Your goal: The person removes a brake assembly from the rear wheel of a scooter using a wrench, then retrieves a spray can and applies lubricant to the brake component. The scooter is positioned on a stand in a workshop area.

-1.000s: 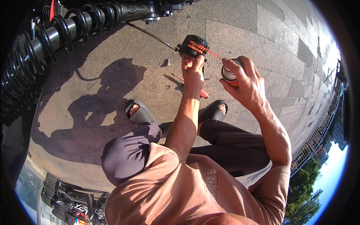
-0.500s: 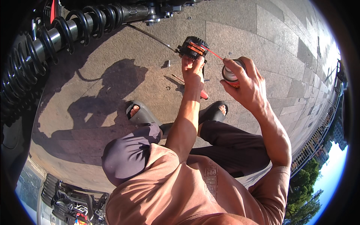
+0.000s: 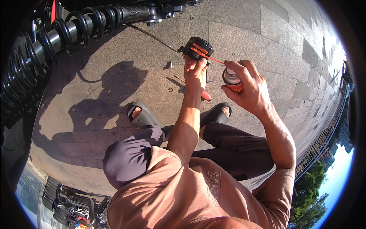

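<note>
My left hand (image 3: pixel 195 74) is closed on the lower side of a black brake caliper (image 3: pixel 199 43), holding it up above the pavement. Orange strips show in the caliper's slot, and a thin brake hose (image 3: pixel 154 37) joins it from the left. In my right hand (image 3: pixel 249 86) is a spray can (image 3: pixel 231 77) with a silver top and red body, my index finger over its nozzle. From the nozzle a thin red straw (image 3: pixel 215 60) points left, its tip at the caliper's lower edge. Whether spray is coming out cannot be seen.
A screwdriver (image 3: pixel 206 95) with a red handle lies on the paving beyond my sandals (image 3: pixel 142 114). A bolt (image 3: pixel 170 65) and a small ring clip (image 3: pixel 170 90) lie left of my left hand. A large black coil spring shock absorber (image 3: pixel 82 28) crosses the upper left.
The spray can has shifted slightly left and tilted, showing more of its red body. Its straw tip has moved down along the caliper. My left hand has barely moved.
</note>
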`<state>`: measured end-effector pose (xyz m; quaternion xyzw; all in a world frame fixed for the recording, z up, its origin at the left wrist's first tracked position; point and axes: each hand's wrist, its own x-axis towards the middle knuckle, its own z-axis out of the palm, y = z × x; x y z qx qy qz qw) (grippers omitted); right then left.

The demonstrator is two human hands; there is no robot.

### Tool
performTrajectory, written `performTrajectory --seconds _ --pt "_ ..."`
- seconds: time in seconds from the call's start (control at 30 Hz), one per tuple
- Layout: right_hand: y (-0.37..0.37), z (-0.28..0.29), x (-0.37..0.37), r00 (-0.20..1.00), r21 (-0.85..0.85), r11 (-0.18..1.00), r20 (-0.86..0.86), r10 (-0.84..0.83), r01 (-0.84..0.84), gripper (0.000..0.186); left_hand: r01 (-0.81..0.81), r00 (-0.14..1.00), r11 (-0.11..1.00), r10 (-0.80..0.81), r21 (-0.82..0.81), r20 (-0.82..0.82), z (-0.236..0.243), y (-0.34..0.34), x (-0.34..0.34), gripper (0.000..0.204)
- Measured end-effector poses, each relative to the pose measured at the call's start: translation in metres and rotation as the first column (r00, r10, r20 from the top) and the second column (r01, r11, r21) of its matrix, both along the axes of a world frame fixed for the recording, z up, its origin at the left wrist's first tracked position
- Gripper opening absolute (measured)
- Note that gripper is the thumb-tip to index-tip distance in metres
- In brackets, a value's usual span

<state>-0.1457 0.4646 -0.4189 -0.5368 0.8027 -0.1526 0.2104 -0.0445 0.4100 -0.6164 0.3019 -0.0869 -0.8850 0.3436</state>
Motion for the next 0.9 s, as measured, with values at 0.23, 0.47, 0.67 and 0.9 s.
performTrajectory --seconds 0.23,0.47,0.67,0.9 --pt "-0.0011 0.0004 -0.0032 0.998 -0.031 0.999 0.054 -0.022 0.024 0.062 0.036 0.994 0.999 -0.035 0.005 -0.102 -0.0004 -0.0021 0.0036 0.037" --pt "-0.0018 0.0011 -0.003 0.998 -0.025 1.0 0.057 -0.012 0.014 0.063 0.045 0.993 0.999 -0.041 0.03 -0.109 -0.0014 -0.0022 0.0049 0.04" --pt "-0.0026 0.002 -0.0036 0.997 -0.027 1.0 0.07 -0.013 0.014 0.062 0.056 0.992 0.998 -0.054 0.021 -0.111 -0.0012 -0.0031 0.0072 0.041" --pt "-0.0038 0.0042 -0.0041 0.998 -0.017 1.0 0.069 -0.012 0.014 0.061 0.066 0.99 0.998 -0.064 0.009 -0.122 -0.0005 -0.0048 0.0086 0.044"
